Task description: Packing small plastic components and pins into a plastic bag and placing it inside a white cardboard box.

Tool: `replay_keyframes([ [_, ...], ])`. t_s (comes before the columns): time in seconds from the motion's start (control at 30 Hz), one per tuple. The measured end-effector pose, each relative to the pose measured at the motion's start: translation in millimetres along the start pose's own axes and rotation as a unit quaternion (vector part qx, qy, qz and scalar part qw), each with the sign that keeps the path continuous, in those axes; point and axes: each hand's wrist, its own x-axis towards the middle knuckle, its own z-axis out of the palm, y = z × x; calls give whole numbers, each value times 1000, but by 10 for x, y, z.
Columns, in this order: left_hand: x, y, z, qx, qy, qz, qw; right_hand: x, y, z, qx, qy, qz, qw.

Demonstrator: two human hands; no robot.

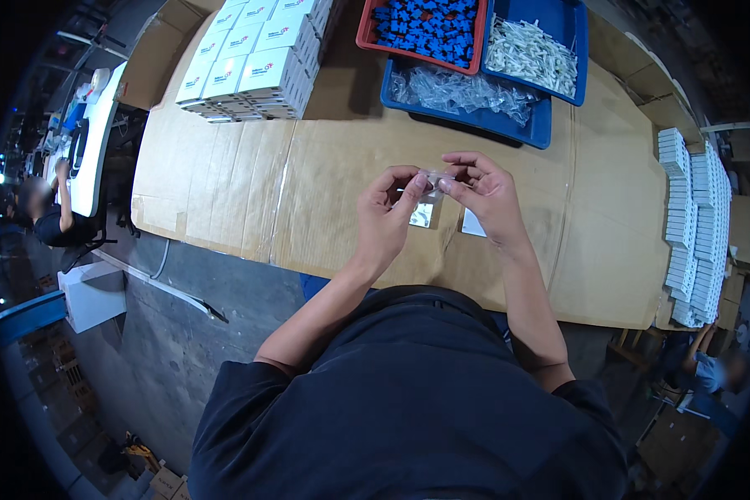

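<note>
Between my two hands, above the cardboard-covered table [342, 192], is a small clear plastic piece [435, 177]; its exact kind cannot be made out. My left hand [387, 208] pinches its left end with thumb and fingers. On the other side my right hand [490, 200] grips it between thumb and forefinger, the other fingers curled loosely. Beneath the left hand lies a small white box or card [422, 215], partly covered by the fingers. A second white flat piece [472, 223] lies under the right hand, mostly hidden.
White boxes [242, 71] are stacked at the far left. At the back stand a red tray [477, 58] of blue parts, a blue tray [582, 50] of whitish pieces and another blue tray [542, 125] of clear plastic. Stacked white cartons [696, 225] line the right edge. Two people sit farther off.
</note>
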Motion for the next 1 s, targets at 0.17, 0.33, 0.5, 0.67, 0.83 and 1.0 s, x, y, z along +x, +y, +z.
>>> replay_keyframes([
  [0.17,28,3,30,-27,26,9,999,-2,171,29,47,6,36,998],
  [0.33,44,-26,-11,-17,47,0,999,4,210,52,45,32,36,998],
  [0.5,57,-14,6,10,54,-14,998,8,200,62,57,55,32,996],
  [0.67,67,-66,-38,18,42,-18,999,4,210,37,43,57,29,997],
  [0.83,61,-80,-45,18,35,-11,999,1,254,10,6,53,6,999],
  [1.0,37,-74,-36,31,21,11,999,-18,289,-7,-26,45,-24,998],
])
